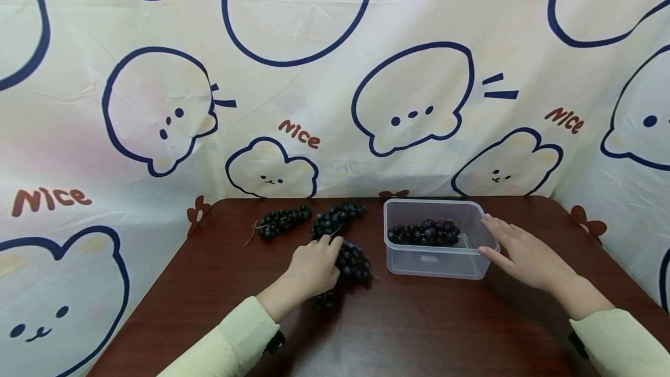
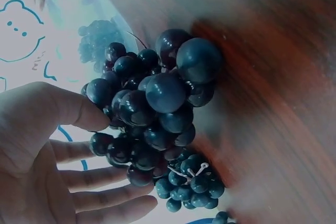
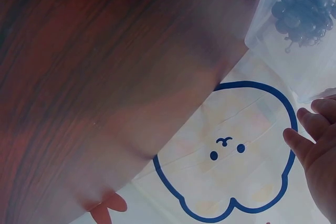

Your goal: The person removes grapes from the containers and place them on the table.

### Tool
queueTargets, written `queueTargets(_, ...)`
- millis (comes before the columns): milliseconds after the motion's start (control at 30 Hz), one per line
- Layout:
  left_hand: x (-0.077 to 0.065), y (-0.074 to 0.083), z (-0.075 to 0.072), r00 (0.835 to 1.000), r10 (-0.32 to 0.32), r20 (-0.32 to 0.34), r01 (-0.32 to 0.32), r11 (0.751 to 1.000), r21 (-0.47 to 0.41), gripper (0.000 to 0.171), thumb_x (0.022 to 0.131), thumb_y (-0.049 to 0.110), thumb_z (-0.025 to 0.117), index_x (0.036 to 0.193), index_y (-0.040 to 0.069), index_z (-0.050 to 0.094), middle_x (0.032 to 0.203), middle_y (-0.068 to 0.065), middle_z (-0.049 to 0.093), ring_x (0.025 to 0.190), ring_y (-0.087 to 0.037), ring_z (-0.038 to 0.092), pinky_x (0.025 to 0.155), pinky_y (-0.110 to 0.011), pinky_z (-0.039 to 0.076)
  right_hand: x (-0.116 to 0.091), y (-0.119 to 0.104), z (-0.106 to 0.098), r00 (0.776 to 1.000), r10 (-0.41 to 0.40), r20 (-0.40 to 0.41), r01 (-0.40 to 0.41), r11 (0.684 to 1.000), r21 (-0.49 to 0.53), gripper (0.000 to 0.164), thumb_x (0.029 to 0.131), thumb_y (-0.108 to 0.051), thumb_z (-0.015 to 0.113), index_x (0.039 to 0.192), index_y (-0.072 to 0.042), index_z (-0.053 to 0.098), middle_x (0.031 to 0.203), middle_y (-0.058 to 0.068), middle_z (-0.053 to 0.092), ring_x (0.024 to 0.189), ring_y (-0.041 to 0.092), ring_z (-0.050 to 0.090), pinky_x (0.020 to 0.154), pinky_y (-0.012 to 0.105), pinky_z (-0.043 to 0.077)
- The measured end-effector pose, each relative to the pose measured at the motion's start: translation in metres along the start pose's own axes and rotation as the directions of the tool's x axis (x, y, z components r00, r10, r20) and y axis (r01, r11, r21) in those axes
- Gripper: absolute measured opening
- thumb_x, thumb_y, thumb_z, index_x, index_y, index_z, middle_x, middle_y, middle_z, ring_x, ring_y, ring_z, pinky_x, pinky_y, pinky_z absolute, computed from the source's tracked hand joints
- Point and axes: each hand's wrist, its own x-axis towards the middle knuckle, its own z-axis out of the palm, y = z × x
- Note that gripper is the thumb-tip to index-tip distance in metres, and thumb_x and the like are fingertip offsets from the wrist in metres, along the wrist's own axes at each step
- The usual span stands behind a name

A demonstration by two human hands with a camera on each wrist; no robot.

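Pale yellow-green sleeves (image 1: 222, 339) reach in from the bottom edge over a dark reddish-brown wooden table (image 1: 419, 330). The left hand (image 1: 313, 266) holds a bunch of round, blue-black grapes (image 1: 355, 262) between thumb and fingers, left of a clear plastic rectangular box (image 1: 434, 267). Just beyond that hand lies a second dark bunch (image 1: 335, 219); farther left, a third, elongated bunch with a thin stem (image 1: 282, 223). Another cluster of dark grapes (image 1: 425, 233) sits inside the box. The right hand (image 1: 531, 260), its fingers extended and thumb apart, rests against the box's right side. Behind hangs a whitish cloth with blue-outlined bears (image 1: 335, 98).
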Motion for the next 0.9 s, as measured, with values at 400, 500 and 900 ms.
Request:
queueTargets(400, 0.0017, -0.0014, 0.0032, 0.998, -0.033, 0.06, 0.033, 0.999, -0.001, 0.043, 0.087, 0.013, 0.061, 0.129, 0.006, 0.054, 0.108, -0.014, 0.059, 0.064, -0.023, 0.056, 0.043, -0.034, 0.04, 0.0002, -0.0004, -0.0001, 1.0, 0.006, 0.0, -0.006, 1.0, -0.001, 0.077, 0.096, -0.051, 0.054, 0.145, 0.006, 0.038, 0.149, 0.027, 0.034, 0.134, 0.046, 0.034, 0.105, 0.061, 0.028)
queueTargets(500, 0.0017, -0.0019, 0.0054, 0.998, -0.031, 0.061, 0.031, 1.0, 0.003, 0.041, 0.087, 0.012, 0.061, 0.127, 0.006, 0.054, 0.108, -0.015, 0.059, 0.063, -0.023, 0.055, 0.043, -0.033, 0.04, 0.0002, -0.0006, 0.0, 1.0, 0.005, -0.004, -0.005, 1.0, 0.0, 0.076, 0.096, -0.05, 0.055, 0.145, 0.006, 0.039, 0.149, 0.027, 0.034, 0.134, 0.046, 0.034, 0.105, 0.061, 0.027)
queueTargets(900, 0.0038, -0.0009, 0.0046, 0.998, -0.008, 0.065, 0.007, 1.0, 0.015, 0.042, 0.088, 0.014, 0.064, 0.128, 0.006, 0.054, 0.104, -0.013, 0.058, 0.058, -0.02, 0.051, 0.042, -0.032, 0.038, -0.0001, -0.0003, -0.0002, 1.0, -0.002, -0.009, 0.002, 1.0, -0.001, 0.075, 0.096, -0.049, 0.055, 0.144, 0.006, 0.04, 0.148, 0.027, 0.035, 0.133, 0.046, 0.035, 0.104, 0.061, 0.028)
